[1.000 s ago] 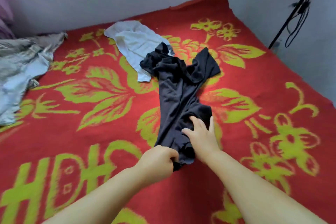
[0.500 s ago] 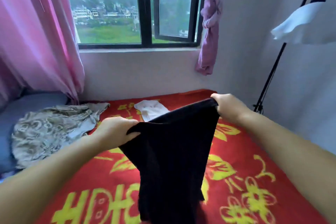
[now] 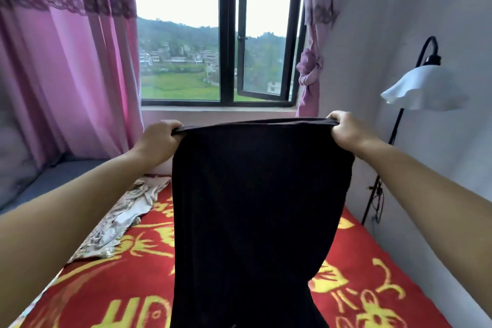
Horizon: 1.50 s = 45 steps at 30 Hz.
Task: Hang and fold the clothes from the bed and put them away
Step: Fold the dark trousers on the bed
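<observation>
So you're early on — your left hand and right hand each grip a top corner of the black garment, stretched taut above the bed. It's neither folded nor hung, and the patterned cloth waits too.

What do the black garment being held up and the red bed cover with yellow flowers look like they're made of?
The black garment looks like a thin, matte, stretchy knit, perhaps jersey: it hangs limp in soft folds, and its top edge pulls taut between the left hand and right hand. The bed cover seems a thick, fuzzy fleece or plush blanket; its printed pattern has soft, slightly blurred edges.
</observation>
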Motion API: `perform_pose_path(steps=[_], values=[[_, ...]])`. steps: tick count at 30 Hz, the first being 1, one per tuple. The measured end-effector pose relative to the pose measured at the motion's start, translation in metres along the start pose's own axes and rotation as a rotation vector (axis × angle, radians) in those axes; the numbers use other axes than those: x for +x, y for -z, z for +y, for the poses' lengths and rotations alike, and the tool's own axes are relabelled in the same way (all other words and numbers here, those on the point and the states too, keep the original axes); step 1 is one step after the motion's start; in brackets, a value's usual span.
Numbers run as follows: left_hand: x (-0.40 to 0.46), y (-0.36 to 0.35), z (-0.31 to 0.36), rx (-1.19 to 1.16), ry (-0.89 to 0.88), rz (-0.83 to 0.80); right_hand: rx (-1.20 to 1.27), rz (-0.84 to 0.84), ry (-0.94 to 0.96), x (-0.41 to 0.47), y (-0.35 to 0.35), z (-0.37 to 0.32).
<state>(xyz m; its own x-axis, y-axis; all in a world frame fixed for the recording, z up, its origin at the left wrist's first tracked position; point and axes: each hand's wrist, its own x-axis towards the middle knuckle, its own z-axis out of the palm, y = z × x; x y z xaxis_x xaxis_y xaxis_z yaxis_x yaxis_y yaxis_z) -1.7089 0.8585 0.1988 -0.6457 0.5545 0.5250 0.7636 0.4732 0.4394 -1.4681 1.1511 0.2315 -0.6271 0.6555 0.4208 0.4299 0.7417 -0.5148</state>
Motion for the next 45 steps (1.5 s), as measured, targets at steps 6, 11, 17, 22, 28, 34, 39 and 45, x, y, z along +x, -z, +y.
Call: perform_pose_path(steps=[6, 11, 17, 22, 28, 34, 39, 45], values=[[0.014, 0.021, 0.026, -0.465, 0.212, 0.177, -0.167, 0.203, 0.165, 0.009, 0.032, -0.015], [0.020, 0.045, 0.036, -0.609, 0.220, 0.208, -0.465, 0.140, 0.301, 0.002, 0.046, -0.002], [0.026, 0.041, 0.049, -0.470, 0.133, 0.205, -0.282, 0.136, 0.248, -0.002, 0.049, -0.022], [0.023, 0.023, 0.044, -0.404, 0.233, -0.101, 0.427, 0.104, -0.017, 0.002, 0.059, -0.070], [-0.006, -0.015, 0.062, -0.506, 0.111, -0.142, 1.148, -0.109, -0.205, 0.000, 0.048, -0.131], [-0.045, -0.059, 0.111, -0.751, -0.065, -0.505, 1.165, -0.262, -0.051, -0.011, 0.030, -0.168], [-0.031, -0.084, 0.129, -0.915, 0.282, -0.286, 0.943, -0.484, 0.214, -0.021, 0.023, -0.170], [-0.007, -0.073, 0.133, -1.226, 0.547, -0.091, 0.709, -0.244, 0.151, -0.064, -0.028, -0.055]])
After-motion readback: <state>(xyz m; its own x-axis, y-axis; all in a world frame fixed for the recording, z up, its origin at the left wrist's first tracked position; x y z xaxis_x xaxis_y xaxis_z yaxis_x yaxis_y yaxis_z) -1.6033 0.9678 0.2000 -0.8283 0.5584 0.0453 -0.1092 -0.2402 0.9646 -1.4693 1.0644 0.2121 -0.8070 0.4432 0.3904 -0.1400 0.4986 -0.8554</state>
